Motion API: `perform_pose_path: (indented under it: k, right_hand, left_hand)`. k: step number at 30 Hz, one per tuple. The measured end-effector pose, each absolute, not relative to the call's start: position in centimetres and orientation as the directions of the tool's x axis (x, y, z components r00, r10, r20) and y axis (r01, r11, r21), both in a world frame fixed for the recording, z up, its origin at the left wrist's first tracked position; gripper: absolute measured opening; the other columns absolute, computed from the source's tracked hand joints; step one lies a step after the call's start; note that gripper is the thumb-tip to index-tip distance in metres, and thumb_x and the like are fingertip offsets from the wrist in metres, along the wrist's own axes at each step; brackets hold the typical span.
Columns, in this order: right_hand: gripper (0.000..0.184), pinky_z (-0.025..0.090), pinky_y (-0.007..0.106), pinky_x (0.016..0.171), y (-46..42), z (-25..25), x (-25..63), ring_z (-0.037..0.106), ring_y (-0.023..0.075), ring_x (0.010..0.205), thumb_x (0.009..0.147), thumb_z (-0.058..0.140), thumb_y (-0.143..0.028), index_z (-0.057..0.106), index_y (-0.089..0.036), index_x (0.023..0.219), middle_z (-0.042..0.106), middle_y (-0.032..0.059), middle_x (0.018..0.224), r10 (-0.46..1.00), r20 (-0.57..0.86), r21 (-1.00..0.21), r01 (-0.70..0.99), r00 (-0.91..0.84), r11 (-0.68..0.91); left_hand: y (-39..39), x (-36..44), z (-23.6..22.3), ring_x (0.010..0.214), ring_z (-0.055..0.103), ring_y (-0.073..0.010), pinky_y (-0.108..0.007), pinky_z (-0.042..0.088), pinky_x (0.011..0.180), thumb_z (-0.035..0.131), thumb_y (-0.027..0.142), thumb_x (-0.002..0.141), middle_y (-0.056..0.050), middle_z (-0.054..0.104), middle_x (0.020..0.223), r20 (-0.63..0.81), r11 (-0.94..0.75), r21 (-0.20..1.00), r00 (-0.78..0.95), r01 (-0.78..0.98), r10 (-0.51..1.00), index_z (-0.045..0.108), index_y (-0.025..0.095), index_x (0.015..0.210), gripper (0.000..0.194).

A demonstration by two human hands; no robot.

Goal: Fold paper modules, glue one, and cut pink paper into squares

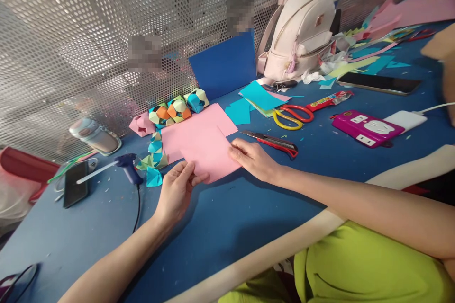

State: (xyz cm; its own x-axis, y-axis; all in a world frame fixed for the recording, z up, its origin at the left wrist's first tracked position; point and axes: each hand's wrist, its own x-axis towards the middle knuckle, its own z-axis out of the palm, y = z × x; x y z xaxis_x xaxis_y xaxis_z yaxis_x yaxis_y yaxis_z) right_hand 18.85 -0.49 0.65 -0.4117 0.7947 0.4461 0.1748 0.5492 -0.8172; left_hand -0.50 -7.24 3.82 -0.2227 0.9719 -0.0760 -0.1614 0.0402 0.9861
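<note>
A pink paper sheet (204,144) lies on the blue table (231,218) in front of me. My left hand (177,189) pinches its near left corner, thumb on top of the paper. My right hand (252,157) grips the sheet's right edge with curled fingers. A second pink sheet lies under it, reaching toward the back. Folded multicoloured paper pieces (177,108) sit just behind the sheets, with more teal and green folded pieces (153,158) to the left of my left hand.
A red utility knife (275,143) lies just right of my right hand. Scissors (291,116), teal paper (259,97), a magenta power strip (366,128), a phone (378,83) and a backpack (302,33) are beyond. A glue gun (124,163), another phone (75,184) and a bottle (94,135) lie left.
</note>
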Motion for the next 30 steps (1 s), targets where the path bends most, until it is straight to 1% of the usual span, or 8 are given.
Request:
perform_pose_path:
  k: [3, 5, 8, 17, 24, 26, 28, 30]
  right_hand:
    - [0.044, 0.023, 0.027, 0.052, -0.6, 0.5, 18.7, 0.028, 0.0094, 0.05, 0.095, 0.033, -0.051, 0.027, -0.023, 0.062, 0.027, -0.0066, 0.054, 0.797, 0.481, -0.8, 0.188, -0.365, 0.569]
    - [0.045, 0.023, 0.027, 0.051, -0.7, 0.6, 18.6, 0.028, 0.0094, 0.05, 0.094, 0.034, -0.053, 0.027, -0.023, 0.062, 0.026, -0.0066, 0.055, 0.809, 0.46, -0.823, 0.168, -0.365, 0.543]
    - [0.046, 0.023, 0.026, 0.05, -0.8, 0.8, 18.7, 0.028, 0.0091, 0.051, 0.093, 0.037, -0.055, 0.028, -0.023, 0.062, 0.026, -0.0067, 0.056, 0.837, 0.414, -0.862, 0.141, -0.357, 0.486]
    - [0.05, 0.022, 0.027, 0.051, -0.8, 1.5, 18.9, 0.026, 0.0098, 0.054, 0.091, 0.037, -0.06, 0.026, -0.022, 0.06, 0.023, -0.0055, 0.057, 0.86, 0.422, -0.872, 0.134, -0.286, 0.472]
    - [0.049, 0.021, 0.027, 0.051, -0.4, 1.6, 19.1, 0.025, 0.0101, 0.054, 0.091, 0.04, -0.057, 0.026, -0.022, 0.059, 0.023, -0.0051, 0.057, 0.874, 0.405, -0.884, 0.13, -0.267, 0.449]
    - [0.049, 0.023, 0.027, 0.051, -0.2, 1.5, 19.2, 0.027, 0.0098, 0.055, 0.09, 0.041, -0.058, 0.028, -0.022, 0.059, 0.025, -0.005, 0.058, 0.879, 0.378, -0.9, 0.106, -0.289, 0.422]
    - [0.05, 0.024, 0.026, 0.05, -0.1, 1.4, 19.3, 0.03, 0.0091, 0.053, 0.088, 0.044, -0.06, 0.032, -0.021, 0.059, 0.029, -0.0053, 0.057, 0.87, 0.325, -0.92, 0.09, -0.371, 0.382]
    - [0.051, 0.023, 0.025, 0.047, -0.1, 1.3, 19.3, 0.032, 0.0081, 0.048, 0.086, 0.047, -0.06, 0.034, -0.021, 0.057, 0.032, -0.0062, 0.051, 0.849, 0.259, -0.931, 0.113, -0.461, 0.346]
  left_hand:
    - [-7.5, -0.3, 3.5, 0.055, 0.063, -0.0106, -0.023, 0.056, 0.062, 0.08, 0.038, 0.065, 0.007, 0.046, 0.056, -0.097, 0.064, 0.983, -0.193, -0.173, 0.976, 0.054, 0.014, 0.061, 0.035]
    - [-7.7, -0.2, 3.4, 0.055, 0.063, -0.0101, -0.022, 0.055, 0.062, 0.08, 0.038, 0.065, 0.008, 0.045, 0.056, -0.098, 0.065, 0.982, -0.188, -0.175, 0.977, 0.054, 0.014, 0.062, 0.035]
    - [-8.0, 0.1, 3.4, 0.056, 0.063, -0.0109, -0.023, 0.055, 0.063, 0.079, 0.04, 0.065, 0.007, 0.047, 0.058, -0.125, 0.103, 0.984, -0.153, -0.143, 0.98, 0.055, 0.014, 0.063, 0.035]
    - [-8.1, 0.1, 3.3, 0.061, 0.066, -0.0131, -0.023, 0.055, 0.065, 0.077, 0.043, 0.067, 0.005, 0.053, 0.062, -0.177, 0.17, 0.982, -0.092, -0.084, 0.98, 0.058, 0.014, 0.066, 0.035]
    - [-8.2, 0.2, 3.6, 0.054, 0.064, -0.0118, -0.022, 0.054, 0.06, 0.08, 0.044, 0.062, 0.005, 0.052, 0.06, -0.219, 0.214, 0.974, -0.067, -0.067, 0.973, 0.059, 0.014, 0.064, 0.037]
    - [-8.0, 0.1, 3.6, 0.055, 0.064, -0.0121, -0.022, 0.054, 0.06, 0.079, 0.043, 0.062, 0.005, 0.052, 0.06, -0.2, 0.194, 0.978, -0.084, -0.075, 0.976, 0.059, 0.013, 0.064, 0.036]
    - [-7.8, -0.2, 3.6, 0.056, 0.064, -0.0122, -0.022, 0.054, 0.06, 0.079, 0.042, 0.063, 0.005, 0.052, 0.06, -0.158, 0.147, 0.985, -0.124, -0.092, 0.98, 0.058, 0.014, 0.065, 0.035]
    - [-7.5, -0.6, 3.5, 0.055, 0.064, -0.012, -0.022, 0.054, 0.06, 0.079, 0.04, 0.064, 0.005, 0.051, 0.058, -0.124, 0.107, 0.988, -0.162, -0.112, 0.979, 0.057, 0.014, 0.064, 0.034]
